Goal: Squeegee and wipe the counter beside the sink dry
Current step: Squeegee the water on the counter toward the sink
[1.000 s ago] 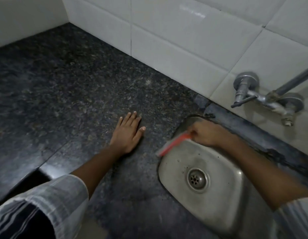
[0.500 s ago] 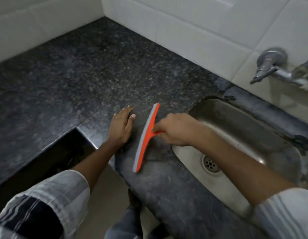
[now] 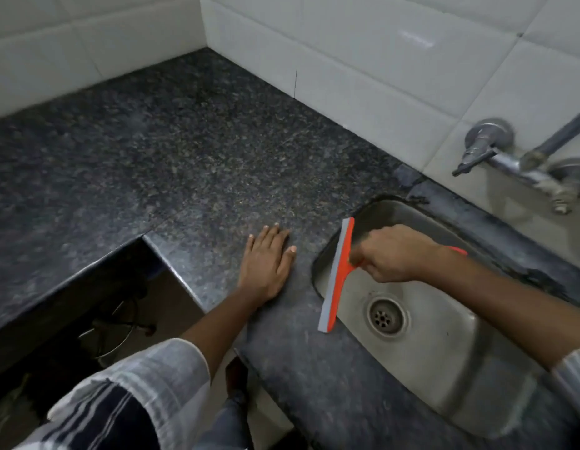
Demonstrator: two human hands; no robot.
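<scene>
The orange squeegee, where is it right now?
In the head view, the squeegee sits right of centre, gripped by the right hand. Its blade lies along the sink's left rim, just right of the left hand flat on the counter.

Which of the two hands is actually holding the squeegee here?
The right hand, over the sink's left edge, grips the orange squeegee by its handle. The left hand lies flat and empty on the dark counter.
</scene>
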